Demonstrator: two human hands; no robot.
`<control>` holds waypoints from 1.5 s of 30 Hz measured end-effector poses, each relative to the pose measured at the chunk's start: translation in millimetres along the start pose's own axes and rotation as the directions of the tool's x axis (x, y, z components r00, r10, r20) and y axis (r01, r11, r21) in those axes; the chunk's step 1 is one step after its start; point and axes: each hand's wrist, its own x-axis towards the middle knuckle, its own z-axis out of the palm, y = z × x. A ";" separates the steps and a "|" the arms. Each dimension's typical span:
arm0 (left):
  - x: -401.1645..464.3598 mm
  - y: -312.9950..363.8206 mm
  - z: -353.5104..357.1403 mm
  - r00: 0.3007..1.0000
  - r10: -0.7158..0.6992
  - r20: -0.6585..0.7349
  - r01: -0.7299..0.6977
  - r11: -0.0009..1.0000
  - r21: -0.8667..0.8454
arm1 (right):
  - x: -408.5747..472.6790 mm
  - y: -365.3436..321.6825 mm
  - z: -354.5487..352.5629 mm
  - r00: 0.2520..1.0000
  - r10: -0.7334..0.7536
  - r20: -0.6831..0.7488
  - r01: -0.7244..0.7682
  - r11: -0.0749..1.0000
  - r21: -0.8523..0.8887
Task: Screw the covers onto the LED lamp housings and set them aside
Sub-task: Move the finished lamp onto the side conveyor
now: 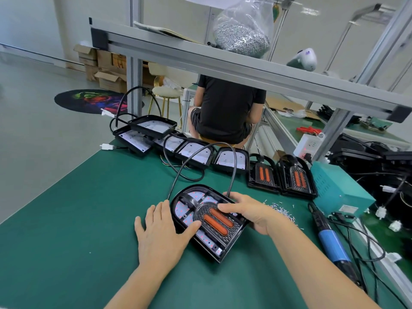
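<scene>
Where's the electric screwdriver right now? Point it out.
In the head view the electric screwdriver lies on the green mat at the right, just beyond the right hand, beside the loose screws and in front of the teal box.

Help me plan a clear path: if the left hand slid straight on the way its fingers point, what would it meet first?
The left hand points up and slightly right; its fingertips already touch the lamp housing, so that comes first. Beyond it, probably the looping black cable.
</scene>
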 end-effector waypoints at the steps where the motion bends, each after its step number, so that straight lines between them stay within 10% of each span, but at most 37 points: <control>1: -0.2 -0.3 -0.1 1.000 0.001 0.003 -0.001 1.000 -0.013 | -1.2 0.4 -0.5 1.000 -0.009 0.015 0.009 1.000 0.008; 12: 49.7 2.6 -17.2 0.986 -0.134 0.096 0.164 0.756 -0.634 | -10.4 27.0 4.2 0.988 -0.143 -0.059 0.151 0.974 0.170; 21: 81.2 19.0 -13.0 0.989 -0.041 0.140 0.027 0.995 0.097 | -14.0 35.3 12.6 0.973 -0.189 -0.130 0.225 0.899 0.376; 28: 75.5 15.7 -8.6 0.997 -0.009 0.080 0.019 0.992 -0.125 | -13.8 41.9 18.9 0.942 -0.229 -0.245 0.316 0.849 0.423; 34: 51.3 21.8 -2.8 0.987 -0.045 0.155 0.155 0.527 -0.836 | -12.8 46.5 34.1 0.840 -0.231 -0.491 0.436 0.826 0.357; 45: 19.0 56.5 -20.6 0.911 0.204 0.358 0.303 0.257 -0.918 | -35.5 21.2 54.5 0.625 -0.221 -0.748 0.612 0.733 0.295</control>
